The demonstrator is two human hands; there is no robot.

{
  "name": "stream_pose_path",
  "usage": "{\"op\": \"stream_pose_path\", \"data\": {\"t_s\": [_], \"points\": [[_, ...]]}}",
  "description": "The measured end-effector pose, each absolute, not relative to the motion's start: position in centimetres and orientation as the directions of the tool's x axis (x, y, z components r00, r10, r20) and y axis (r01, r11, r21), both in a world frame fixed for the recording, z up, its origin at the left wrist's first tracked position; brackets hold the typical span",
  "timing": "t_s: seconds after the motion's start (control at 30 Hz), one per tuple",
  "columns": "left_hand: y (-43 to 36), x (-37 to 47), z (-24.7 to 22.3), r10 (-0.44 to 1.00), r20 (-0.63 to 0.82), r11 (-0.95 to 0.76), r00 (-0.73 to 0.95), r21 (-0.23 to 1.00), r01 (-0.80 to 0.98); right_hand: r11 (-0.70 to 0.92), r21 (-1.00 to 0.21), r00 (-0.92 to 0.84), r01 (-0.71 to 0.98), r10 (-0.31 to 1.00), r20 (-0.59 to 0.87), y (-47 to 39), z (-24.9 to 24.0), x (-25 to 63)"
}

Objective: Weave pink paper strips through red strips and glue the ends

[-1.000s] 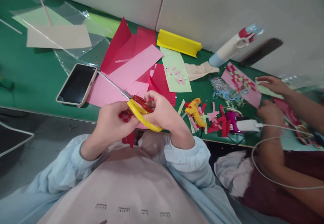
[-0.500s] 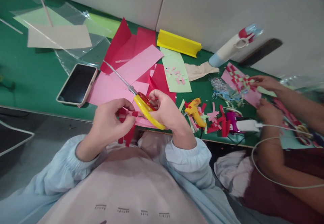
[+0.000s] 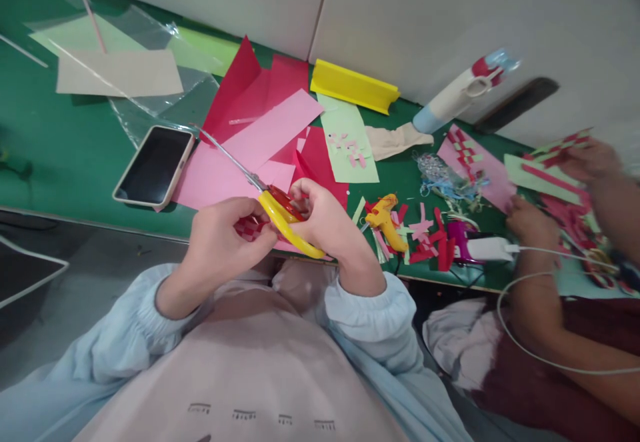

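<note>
My left hand (image 3: 220, 245) is closed, its thumb and fingers pinching a small woven piece of red and pink paper strips (image 3: 248, 229), mostly hidden by the hand. The scissors (image 3: 285, 223), with yellow and red handles, are held in my right hand (image 3: 333, 229). Their blades point up and left, away from the woven paper, over pink paper sheets (image 3: 215, 172). Both hands are close together at the table's front edge. Red paper (image 3: 233, 102) lies behind the pink sheets.
A phone (image 3: 155, 165) lies left of the pink paper. To the right are a yellow glue gun (image 3: 387, 219), cut paper scraps (image 3: 423, 229), and a green sheet (image 3: 350, 155) with small pink pieces. A co-worker's hands (image 3: 590, 162) handle woven paper at far right.
The woven paper has turned up into my left hand; its hanging red ends no longer show. My scissors shifted slightly left. The co-worker's far hand moved right with a woven piece.
</note>
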State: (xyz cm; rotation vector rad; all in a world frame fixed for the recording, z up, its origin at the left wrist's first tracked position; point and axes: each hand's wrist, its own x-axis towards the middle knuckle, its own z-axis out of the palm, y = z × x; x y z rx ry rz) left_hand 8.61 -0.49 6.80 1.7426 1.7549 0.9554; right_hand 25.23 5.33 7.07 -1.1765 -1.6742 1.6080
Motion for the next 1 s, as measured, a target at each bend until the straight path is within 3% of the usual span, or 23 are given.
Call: {"op": "stream_pose_path", "data": {"t_s": [0.47,1.0], "points": [[-0.35,8.31,7.04,0.984,0.175,-0.15,0.036,0.701,0.697,-0.107,-0.967,-0.505,0.233,0.836,-0.214,5.01,7.98,25.43],[-0.52,8.46,6.95,0.977,0.213,-0.155,0.007,0.688,0.709,-0.087,-0.971,-0.51,0.222,0.839,-0.192,4.85,7.46,25.26]]}}
